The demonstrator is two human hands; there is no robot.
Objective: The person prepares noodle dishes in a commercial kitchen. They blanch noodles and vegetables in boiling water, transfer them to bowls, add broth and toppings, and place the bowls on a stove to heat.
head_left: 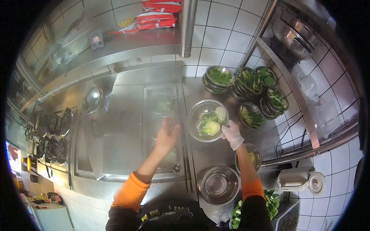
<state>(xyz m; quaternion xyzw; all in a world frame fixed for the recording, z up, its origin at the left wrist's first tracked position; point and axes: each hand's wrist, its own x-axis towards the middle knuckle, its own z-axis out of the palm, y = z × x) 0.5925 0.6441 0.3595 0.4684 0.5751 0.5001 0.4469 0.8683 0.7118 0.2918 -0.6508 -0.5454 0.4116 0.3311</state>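
My right hand (232, 133), in a clear plastic glove, grips the right rim of a metal bowl (194, 129). Inside the bowl lie green vegetable pieces (208, 117) and pale round slices (211, 128). My left hand (167, 134), ungloved, hovers over a steaming cooker well (148, 100) to the left of the bowl. Its fingers are loosely bent and apart, and nothing shows in them. Round strainer baskets sit in the well; the far basket (165, 104) has something green in it, blurred by steam. The near basket (168, 158) is partly behind my left forearm.
Stacked bowls of leafy greens (250, 80) stand at the back right. An empty metal bowl (219, 185) and another bowl with food (252, 156) are nearer me. A white lidded jug (295, 179) stands right. A metal shelf (138, 44) with red packets (156, 17) overhangs the back.
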